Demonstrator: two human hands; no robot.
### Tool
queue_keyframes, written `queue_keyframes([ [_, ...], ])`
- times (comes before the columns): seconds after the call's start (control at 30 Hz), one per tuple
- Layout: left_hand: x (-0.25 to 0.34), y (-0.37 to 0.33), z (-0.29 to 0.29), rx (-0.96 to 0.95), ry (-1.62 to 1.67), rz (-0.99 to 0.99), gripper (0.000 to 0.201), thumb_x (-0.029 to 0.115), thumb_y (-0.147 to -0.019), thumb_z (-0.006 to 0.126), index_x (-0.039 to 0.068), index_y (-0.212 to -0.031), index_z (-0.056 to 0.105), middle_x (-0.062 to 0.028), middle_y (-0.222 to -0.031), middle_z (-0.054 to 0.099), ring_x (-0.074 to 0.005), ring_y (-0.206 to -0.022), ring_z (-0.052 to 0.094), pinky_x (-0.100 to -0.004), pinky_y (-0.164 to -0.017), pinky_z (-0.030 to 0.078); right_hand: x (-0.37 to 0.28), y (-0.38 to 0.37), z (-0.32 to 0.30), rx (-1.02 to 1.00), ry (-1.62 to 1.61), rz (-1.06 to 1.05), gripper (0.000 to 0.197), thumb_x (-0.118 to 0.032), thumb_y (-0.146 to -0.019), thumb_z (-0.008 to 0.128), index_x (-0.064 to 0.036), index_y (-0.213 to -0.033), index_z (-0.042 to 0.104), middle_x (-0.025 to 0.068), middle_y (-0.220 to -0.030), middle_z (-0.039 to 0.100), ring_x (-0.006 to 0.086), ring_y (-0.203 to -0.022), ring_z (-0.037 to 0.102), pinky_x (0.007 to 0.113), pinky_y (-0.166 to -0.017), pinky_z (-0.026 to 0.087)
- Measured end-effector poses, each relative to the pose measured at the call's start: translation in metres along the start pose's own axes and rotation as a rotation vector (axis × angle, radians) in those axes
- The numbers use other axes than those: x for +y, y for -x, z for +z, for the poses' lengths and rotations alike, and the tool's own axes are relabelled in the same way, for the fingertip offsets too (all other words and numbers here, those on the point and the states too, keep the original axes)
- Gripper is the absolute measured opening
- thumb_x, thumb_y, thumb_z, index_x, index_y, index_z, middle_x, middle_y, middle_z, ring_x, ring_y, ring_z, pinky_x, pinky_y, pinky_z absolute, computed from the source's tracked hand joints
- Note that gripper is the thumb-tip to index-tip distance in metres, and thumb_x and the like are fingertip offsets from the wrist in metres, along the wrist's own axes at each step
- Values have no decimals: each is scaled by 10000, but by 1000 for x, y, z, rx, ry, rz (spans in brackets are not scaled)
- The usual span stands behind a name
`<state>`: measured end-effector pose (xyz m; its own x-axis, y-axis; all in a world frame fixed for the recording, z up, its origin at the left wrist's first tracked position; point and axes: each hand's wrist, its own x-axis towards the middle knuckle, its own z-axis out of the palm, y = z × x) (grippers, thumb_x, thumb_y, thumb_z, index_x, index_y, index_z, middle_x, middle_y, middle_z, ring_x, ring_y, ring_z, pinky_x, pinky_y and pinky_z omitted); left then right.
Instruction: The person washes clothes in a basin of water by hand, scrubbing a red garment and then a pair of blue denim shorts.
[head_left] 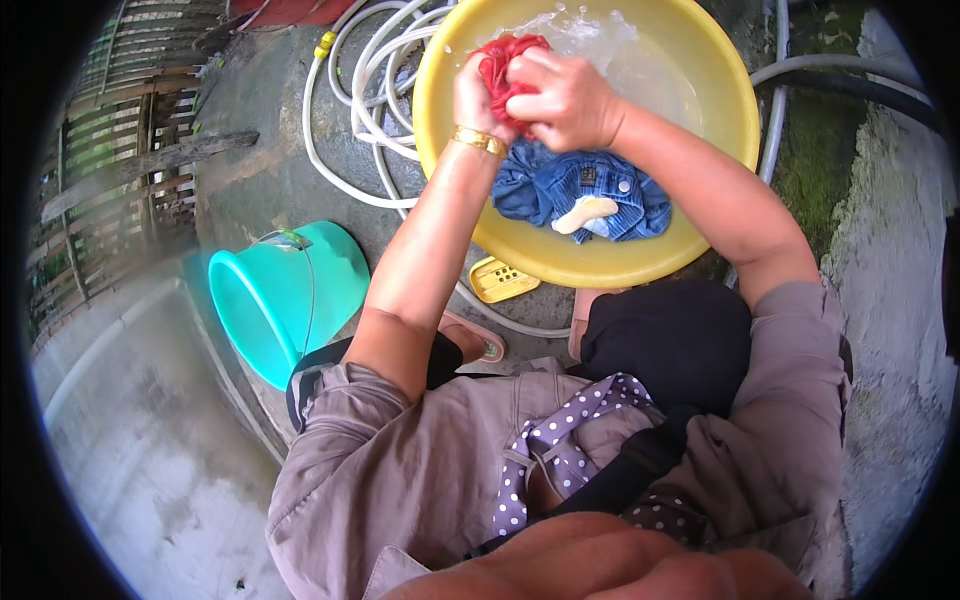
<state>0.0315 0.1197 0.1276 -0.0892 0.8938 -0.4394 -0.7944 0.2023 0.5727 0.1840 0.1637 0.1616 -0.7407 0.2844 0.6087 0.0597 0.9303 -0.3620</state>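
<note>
Above the far left part of a large yellow basin, both my hands grip a bunched, wet red cloth. My left hand, with a gold bracelet at the wrist, holds it from the left side. Closed in a fist, my right hand presses against the cloth from the right. Blue denim clothing lies heaped in the near part of the basin. On top of the denim rests a pale, worn piece of soap. Splashing, foamy water shows beyond my hands.
A turquoise bucket with a wire handle lies tilted at the left. White hose coils beside the basin. A yellow soap dish sits on the ground near the basin's front. A rough wall and pipes run along the right.
</note>
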Motion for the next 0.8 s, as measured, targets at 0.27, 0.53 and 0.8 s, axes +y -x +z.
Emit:
queue_keyframes([
  [0.27,55,21,-39,-265,-1665,415,202,297,-832,765,95,-847,758,-77,-869,679,-260,-891,681,-369,-830,540,62,83,-67,-591,579,649,320,-108,-803,639,-150,-1107,728,87,-1186,680,291,-1238,584,476,-915,543],
  [0.53,25,-2,-56,49,-1696,628,485,449,-865,740,66,-1162,748,-179,-1302,641,-333,-1058,679,-398,-859,573,68,95,-19,-466,449,1167,581,-399,-885,649,-286,-1440,521,193,-1534,434,438,-1298,528,462,-1042,490],
  [0.8,-27,8,-11,-36,-140,-150,839,748,-914,529,117,-1463,460,-169,-1412,570,-348,-1262,596,-548,-1026,522,51,25,54,45,-912,1131,367,-281,-776,752,-63,-1070,737,193,-956,714,323,-912,713,408,-819,558],
])
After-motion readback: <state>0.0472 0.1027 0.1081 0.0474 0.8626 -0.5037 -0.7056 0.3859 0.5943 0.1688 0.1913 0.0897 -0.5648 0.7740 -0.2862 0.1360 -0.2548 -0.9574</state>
